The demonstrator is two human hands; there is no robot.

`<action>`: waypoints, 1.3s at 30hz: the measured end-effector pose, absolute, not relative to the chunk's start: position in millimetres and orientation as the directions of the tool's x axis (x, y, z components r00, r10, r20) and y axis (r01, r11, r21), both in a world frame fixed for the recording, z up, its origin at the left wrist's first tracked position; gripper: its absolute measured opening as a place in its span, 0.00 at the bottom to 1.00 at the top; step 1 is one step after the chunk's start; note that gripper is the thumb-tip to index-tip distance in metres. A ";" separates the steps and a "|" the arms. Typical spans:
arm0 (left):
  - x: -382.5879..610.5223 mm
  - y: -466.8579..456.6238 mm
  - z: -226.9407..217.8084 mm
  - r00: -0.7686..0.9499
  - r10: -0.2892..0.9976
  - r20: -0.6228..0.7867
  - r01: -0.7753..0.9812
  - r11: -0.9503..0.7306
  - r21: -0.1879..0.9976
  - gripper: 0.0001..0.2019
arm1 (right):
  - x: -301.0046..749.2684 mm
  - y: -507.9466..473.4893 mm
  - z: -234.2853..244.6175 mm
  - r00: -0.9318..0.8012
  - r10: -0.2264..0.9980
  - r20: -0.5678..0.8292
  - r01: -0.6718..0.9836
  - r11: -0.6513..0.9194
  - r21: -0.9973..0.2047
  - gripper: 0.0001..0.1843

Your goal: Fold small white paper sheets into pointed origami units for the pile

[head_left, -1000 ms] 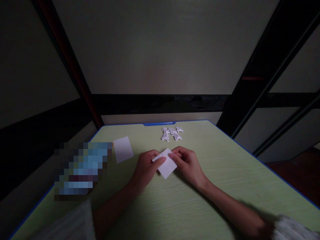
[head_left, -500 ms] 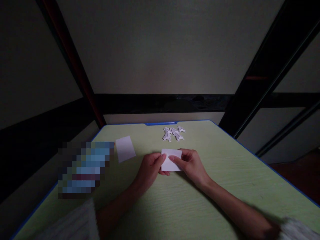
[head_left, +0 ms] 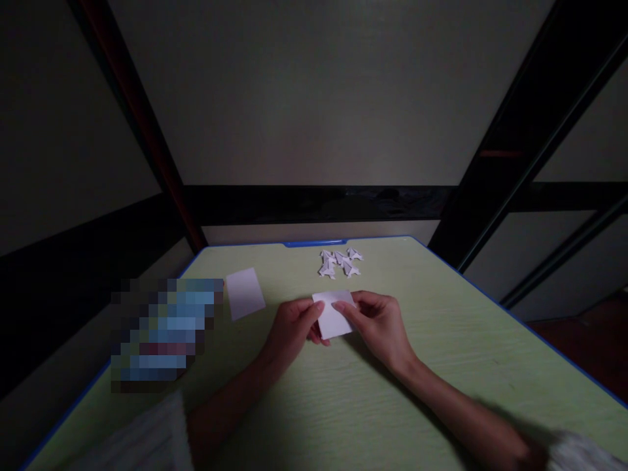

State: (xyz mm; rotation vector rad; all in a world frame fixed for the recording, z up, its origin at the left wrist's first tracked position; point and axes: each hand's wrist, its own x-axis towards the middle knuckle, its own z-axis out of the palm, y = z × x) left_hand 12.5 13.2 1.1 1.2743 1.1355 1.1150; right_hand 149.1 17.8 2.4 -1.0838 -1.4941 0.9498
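Observation:
A small white paper sheet is held just above the green table, near its middle. My left hand pinches the sheet's left edge with thumb and fingers closed on it. My right hand grips the right side, its forefinger laid across the top face. The room is dim and the sheet's folds cannot be made out.
A second white sheet lies flat to the left. Several folded white paper figures sit near the far edge. A blurred-out patch covers the left part of the table. Dark beams and a pale wall stand behind.
The sheet has turned from a diamond-like tilt to nearly square with the table. Both hands have shifted slightly right while holding it.

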 end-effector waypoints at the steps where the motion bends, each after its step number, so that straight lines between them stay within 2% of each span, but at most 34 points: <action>1: 12.2 13.5 0.7 0.101 0.995 0.005 0.010 -0.006 1.000 0.12 | 148.9 16.2 2.5 -0.093 0.942 0.323 0.207 0.336 -0.919 0.10; 5: 11.1 14.2 0.1 -0.003 1.000 0.025 0.011 -0.025 1.000 0.13 | 147.8 10.2 3.3 -0.253 0.806 0.535 0.353 0.592 -0.725 0.11; 8: 10.8 14.3 -0.4 -0.052 0.998 0.024 -0.016 -0.025 1.000 0.12 | 148.9 9.6 1.4 -0.377 0.719 0.583 0.356 0.694 -0.626 0.15; 15: 8.5 16.0 -5.1 -0.127 0.989 0.069 0.006 -0.069 0.998 0.11 | 153.1 11.4 -4.8 -0.546 0.537 0.643 0.397 0.842 -0.366 0.18; 22: 6.7 16.2 -5.7 -0.100 0.992 0.073 0.021 -0.071 0.997 0.12 | 151.5 9.5 -0.7 -0.629 0.424 0.652 0.486 0.869 -0.097 0.16; 30: 11.1 11.0 4.1 -0.071 0.995 0.074 0.033 -0.071 0.997 0.11 | 151.7 8.4 -2.8 -0.685 0.397 0.610 0.537 0.842 0.055 0.15; 39: 11.6 9.0 9.3 -0.039 0.993 0.113 0.082 -0.110 0.991 0.08 | 149.9 9.6 -1.9 -0.731 0.350 0.585 0.503 0.857 0.115 0.13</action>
